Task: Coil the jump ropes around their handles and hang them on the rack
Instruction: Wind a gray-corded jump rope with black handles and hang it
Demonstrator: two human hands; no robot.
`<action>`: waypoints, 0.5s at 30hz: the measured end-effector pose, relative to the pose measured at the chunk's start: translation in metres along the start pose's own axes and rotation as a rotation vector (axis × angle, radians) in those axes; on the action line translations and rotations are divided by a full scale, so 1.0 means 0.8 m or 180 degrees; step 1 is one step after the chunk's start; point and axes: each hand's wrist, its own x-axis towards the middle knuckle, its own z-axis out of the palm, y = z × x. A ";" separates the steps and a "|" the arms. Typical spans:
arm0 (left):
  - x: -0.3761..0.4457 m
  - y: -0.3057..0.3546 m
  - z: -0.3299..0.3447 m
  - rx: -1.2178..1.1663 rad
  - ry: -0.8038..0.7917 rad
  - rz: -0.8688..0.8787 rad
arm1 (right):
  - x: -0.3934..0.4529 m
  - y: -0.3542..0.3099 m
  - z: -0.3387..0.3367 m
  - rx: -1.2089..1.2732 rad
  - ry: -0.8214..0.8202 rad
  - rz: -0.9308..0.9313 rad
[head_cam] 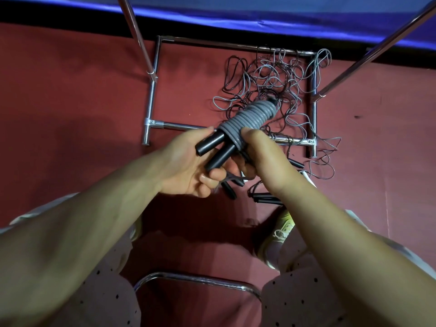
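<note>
A grey jump rope [250, 118] is wound in tight turns around its two black handles [217, 152], which lie side by side. My left hand [188, 166] cups the handles' bare ends from below, fingers curled round them. My right hand [257, 149] grips the wound part, thumb pressed on the lowest turns. Behind them, a tangle of loose grey and dark ropes [278, 83] lies on the red floor inside the rack's base. More black handles [266, 198] lie on the floor under my right wrist.
The chrome rack [151, 97] has a square base frame on the floor and two slanted uprights [136, 34] rising left and right. A blue mat [236, 10] edges the far side. A chrome chair rail [193, 278] and my shoe [280, 234] are below.
</note>
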 end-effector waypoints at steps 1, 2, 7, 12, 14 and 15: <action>0.001 0.001 0.000 -0.0032 0.0071 -0.0010 | 0.000 0.000 0.000 -0.0159 -0.0038 0.0014; 0.001 0.001 0.000 0.0002 0.0199 0.0014 | 0.000 0.000 -0.001 -0.0343 -0.0056 0.0039; 0.011 -0.004 0.003 0.0718 0.1022 0.0581 | -0.002 -0.001 -0.007 -0.0888 -0.0089 0.0115; 0.017 -0.007 0.008 0.1382 0.1760 0.1222 | 0.003 0.005 -0.007 -0.0750 -0.0163 0.0186; 0.018 -0.008 0.003 0.1739 0.1858 0.1242 | 0.005 0.007 -0.008 -0.0763 -0.0172 0.0217; 0.019 -0.010 -0.001 0.1905 0.1903 0.1209 | 0.005 0.008 -0.008 -0.0799 -0.0165 0.0255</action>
